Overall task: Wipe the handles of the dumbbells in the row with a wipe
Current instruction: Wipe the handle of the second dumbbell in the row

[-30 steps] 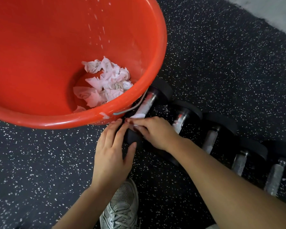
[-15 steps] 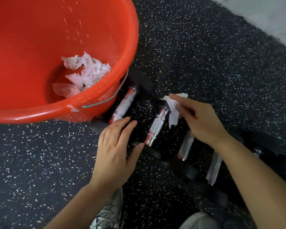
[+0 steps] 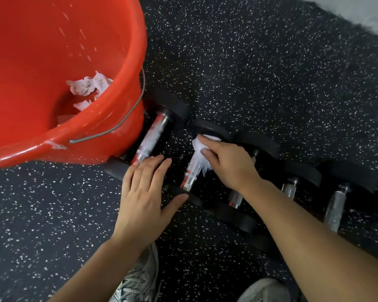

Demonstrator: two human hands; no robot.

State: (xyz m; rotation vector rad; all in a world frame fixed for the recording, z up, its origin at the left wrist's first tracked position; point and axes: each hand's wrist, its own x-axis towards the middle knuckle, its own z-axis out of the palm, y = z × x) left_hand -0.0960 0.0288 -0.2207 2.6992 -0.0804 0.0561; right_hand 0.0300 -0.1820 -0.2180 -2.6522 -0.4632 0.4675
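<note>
Pressing wipe point(image 3: 198, 147) on second handle point(image 3: 191, 171) from bucket point(image 3: 118, 83), right hand point(image 3: 229, 164) closed | handle runs near-to-far | left hand point(image 3: 144, 197) flat, open, empty

Left hand point(image 3: 143, 192) lies flat, palm down, fingers spread; right hand point(image 3: 228, 164) curls, fingers pressing down, forearm stretched forward

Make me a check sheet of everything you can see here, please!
Surface: black speckled rubber floor.
Job's things: white wipe pressed on the second dumbbell handle; row of dumbbells, first handle beside the bucket.
Clutter: red bucket holding crumpled used wipes.
Grippers: right hand holds the wipe; left hand open, flat on a dumbbell end.
Cables: nothing seen.
Surroundings: grey shoes; pale floor at top right.
</note>
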